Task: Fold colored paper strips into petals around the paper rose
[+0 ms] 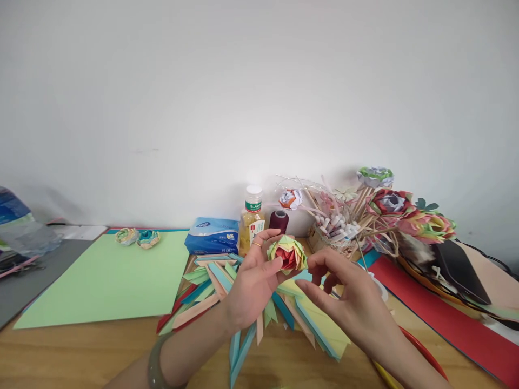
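A folded paper flower [288, 254], red in the middle with green and yellow outer petals, is held up over the table. My left hand [256, 278] grips it from the left and below, the thumb resting on its front edge. Close to the flower's right side is my right hand [344, 289], its thumb and fingers apart with nothing visible between them. Below both hands, folded paper strips [203, 308] in blue, green, peach and red are spread in a heap, with yellow paper [324, 319] on the right.
Green sheets [117, 275] carry two small paper flowers [148, 239] at left. Behind the strips stand a blue tissue pack [213, 235], a bottle [252, 219] and a thread spool [279, 221]. A basket [334, 240] with paper flowers and red paper [446, 319] are at right.
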The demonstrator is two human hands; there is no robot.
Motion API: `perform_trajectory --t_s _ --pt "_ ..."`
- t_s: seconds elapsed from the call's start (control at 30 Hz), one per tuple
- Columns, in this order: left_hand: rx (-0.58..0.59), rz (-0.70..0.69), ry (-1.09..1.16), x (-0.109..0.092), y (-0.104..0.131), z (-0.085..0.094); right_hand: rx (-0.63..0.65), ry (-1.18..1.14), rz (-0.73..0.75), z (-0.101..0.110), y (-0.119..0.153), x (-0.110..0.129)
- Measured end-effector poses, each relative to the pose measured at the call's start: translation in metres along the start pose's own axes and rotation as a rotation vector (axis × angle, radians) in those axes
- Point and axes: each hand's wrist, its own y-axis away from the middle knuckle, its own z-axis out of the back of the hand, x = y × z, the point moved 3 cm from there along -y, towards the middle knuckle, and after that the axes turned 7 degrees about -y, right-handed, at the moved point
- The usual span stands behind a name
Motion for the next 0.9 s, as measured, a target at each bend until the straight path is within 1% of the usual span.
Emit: perform_trajectory --t_s 0.13,0.27,0.4,0.47,0.5,0.6,0.63,0.67,0.73,0.9 --pt "0.028 0.030 0.043 0.001 0.001 -0.002 0.045 -0.151 -0.113 -0.002 -0.002 -0.009" --pt "0.059 0.056 0.090 0.002 0.001 -0.004 0.093 -0.289 -0.198 -0.002 -0.002 -0.012" --pt "0.049 0.065 0.120 0.004 0.002 -0.004 0.092 -0.322 -0.207 -0.002 -0.002 -0.009" --pt "0.038 0.061 0.121 0.004 0.003 -0.004 0.042 -0.258 -0.153 -0.002 -0.001 -0.006" --pt "0.036 0.056 0.123 0.004 0.003 -0.004 -0.007 -0.201 -0.100 -0.001 0.000 -0.004" --pt "0.047 0.045 0.129 0.003 0.004 -0.005 -0.191 -0.031 0.133 0.003 0.005 0.004" --pt "0.051 0.042 0.129 0.003 0.005 -0.005 -0.232 0.005 0.210 0.004 0.007 0.007" --pt "0.052 0.040 0.129 0.002 0.005 -0.005 -0.254 0.033 0.272 0.004 0.009 0.010" --pt "0.052 0.031 0.125 0.002 0.006 -0.006 -0.255 0.077 0.345 0.003 0.011 0.014" --pt "0.048 0.015 0.090 0.001 0.005 -0.007 -0.241 0.097 0.388 0.005 0.012 0.018"
